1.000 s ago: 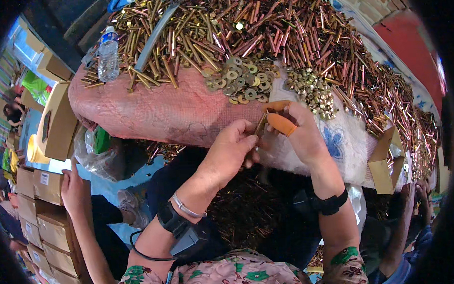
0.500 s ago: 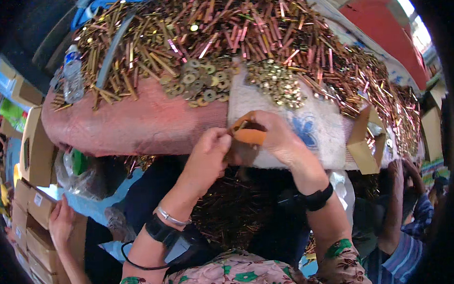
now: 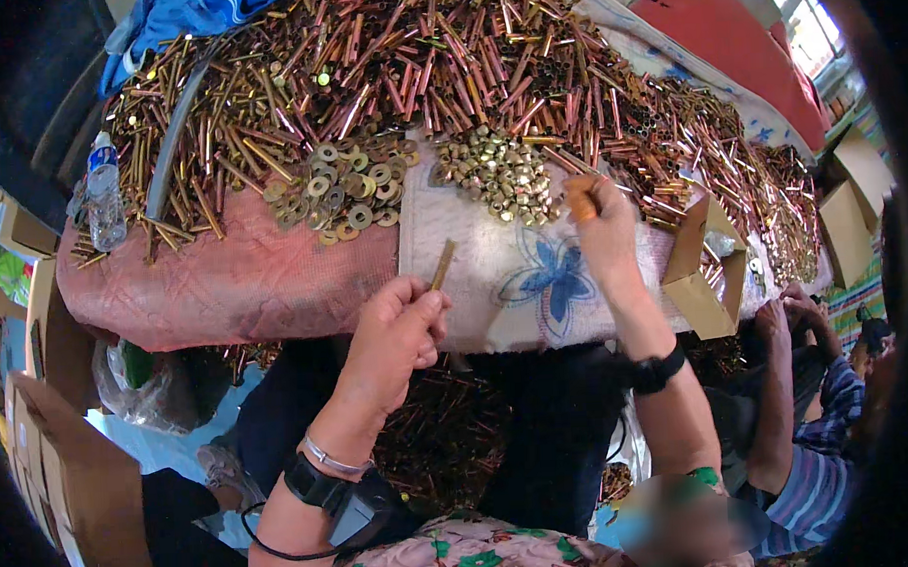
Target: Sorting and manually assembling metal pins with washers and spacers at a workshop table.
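My left hand [image 3: 400, 325] is closed, pinching a slim brass-coloured threaded bolt [image 3: 443, 265] that points up and away from me above the table's front edge. My right hand [image 3: 604, 223] is at the right side of a heap of shiny rounded nuts [image 3: 500, 177], close to the loose metal tubes. Its fingers are curled together, with an orange covering on one of them; whatever is between the fingertips is hidden. Flat ring washers [image 3: 341, 192] lie in a heap left of the nuts.
A large pile of coppery metal tubes [image 3: 446, 64] covers the table's far part. A plastic bottle [image 3: 105, 196] stands at left. An open carton [image 3: 702, 285] sits at the right edge, near another person's hands [image 3: 785, 317]. Cardboard boxes [image 3: 71, 477] are stacked lower left.
My hands were together over the table's front edge; now they are apart. The right has moved out to the nuts, and the bolt shows upright in my left. The view has shifted slightly.
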`<move>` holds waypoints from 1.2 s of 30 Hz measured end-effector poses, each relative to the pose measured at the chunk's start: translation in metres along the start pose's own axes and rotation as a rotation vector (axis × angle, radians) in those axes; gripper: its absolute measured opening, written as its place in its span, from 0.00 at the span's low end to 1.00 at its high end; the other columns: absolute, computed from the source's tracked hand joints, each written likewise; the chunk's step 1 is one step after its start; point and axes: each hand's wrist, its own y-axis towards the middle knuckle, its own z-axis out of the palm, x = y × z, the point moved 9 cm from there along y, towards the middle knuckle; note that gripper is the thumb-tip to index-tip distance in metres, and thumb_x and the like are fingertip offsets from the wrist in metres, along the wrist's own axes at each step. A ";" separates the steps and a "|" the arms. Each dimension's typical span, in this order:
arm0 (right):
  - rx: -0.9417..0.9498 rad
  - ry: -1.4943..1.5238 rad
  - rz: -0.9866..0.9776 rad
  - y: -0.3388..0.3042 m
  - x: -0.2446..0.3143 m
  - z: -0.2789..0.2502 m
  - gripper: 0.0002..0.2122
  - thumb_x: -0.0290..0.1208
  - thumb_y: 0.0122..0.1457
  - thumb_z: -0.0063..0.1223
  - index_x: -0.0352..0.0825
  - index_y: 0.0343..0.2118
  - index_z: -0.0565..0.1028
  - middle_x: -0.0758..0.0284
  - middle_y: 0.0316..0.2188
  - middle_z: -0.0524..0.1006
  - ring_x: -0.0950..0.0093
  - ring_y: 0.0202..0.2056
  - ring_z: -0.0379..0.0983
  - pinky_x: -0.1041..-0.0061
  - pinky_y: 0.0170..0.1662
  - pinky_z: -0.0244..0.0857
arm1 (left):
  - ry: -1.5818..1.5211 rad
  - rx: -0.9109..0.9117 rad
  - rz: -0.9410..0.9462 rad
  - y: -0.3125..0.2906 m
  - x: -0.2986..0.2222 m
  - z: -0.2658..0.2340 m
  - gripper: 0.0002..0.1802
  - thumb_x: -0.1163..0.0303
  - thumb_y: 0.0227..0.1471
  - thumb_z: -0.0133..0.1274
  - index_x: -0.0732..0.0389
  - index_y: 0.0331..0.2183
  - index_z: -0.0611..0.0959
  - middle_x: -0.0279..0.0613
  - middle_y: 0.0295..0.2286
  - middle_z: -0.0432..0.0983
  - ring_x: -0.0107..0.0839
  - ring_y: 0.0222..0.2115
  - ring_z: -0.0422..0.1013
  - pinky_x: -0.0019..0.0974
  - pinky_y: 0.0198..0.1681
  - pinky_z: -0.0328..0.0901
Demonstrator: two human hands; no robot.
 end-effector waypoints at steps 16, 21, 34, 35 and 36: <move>0.107 -0.498 -0.191 0.055 -0.032 0.012 0.11 0.25 0.47 0.53 0.31 0.35 0.72 0.54 0.34 0.72 0.56 0.35 0.69 0.64 0.39 0.63 | 0.077 0.107 -0.059 0.001 0.009 0.016 0.08 0.66 0.54 0.45 0.60 0.31 0.72 0.32 0.24 0.67 0.15 0.18 0.57 0.20 0.20 0.55; -0.002 -0.054 0.024 0.043 -0.037 -0.017 0.08 0.26 0.51 0.51 0.34 0.36 0.72 0.65 0.29 0.73 0.73 0.28 0.69 0.76 0.30 0.62 | 0.062 0.126 -0.026 0.004 0.008 0.018 0.07 0.69 0.54 0.44 0.61 0.34 0.72 0.32 0.25 0.66 0.14 0.18 0.55 0.19 0.19 0.53; 0.519 1.135 0.411 -0.058 0.044 0.047 0.11 0.25 0.56 0.46 0.34 0.42 0.71 0.69 0.30 0.74 0.82 0.28 0.67 0.83 0.30 0.61 | 0.049 0.064 0.027 0.000 0.000 0.006 0.09 0.72 0.53 0.43 0.64 0.37 0.72 0.32 0.24 0.66 0.13 0.17 0.54 0.18 0.18 0.51; 0.489 1.103 0.363 -0.059 0.045 0.046 0.11 0.25 0.56 0.45 0.34 0.42 0.71 0.69 0.30 0.74 0.82 0.28 0.67 0.84 0.29 0.60 | 0.034 0.066 0.024 -0.001 -0.001 0.006 0.09 0.72 0.53 0.43 0.64 0.37 0.72 0.32 0.24 0.66 0.13 0.17 0.54 0.18 0.18 0.51; 0.578 1.102 0.287 -0.058 0.045 0.047 0.10 0.25 0.57 0.43 0.35 0.41 0.72 0.71 0.31 0.73 0.83 0.28 0.66 0.85 0.28 0.58 | 0.020 0.068 0.021 -0.002 -0.002 0.006 0.09 0.72 0.54 0.43 0.63 0.37 0.72 0.32 0.24 0.66 0.13 0.16 0.54 0.18 0.18 0.51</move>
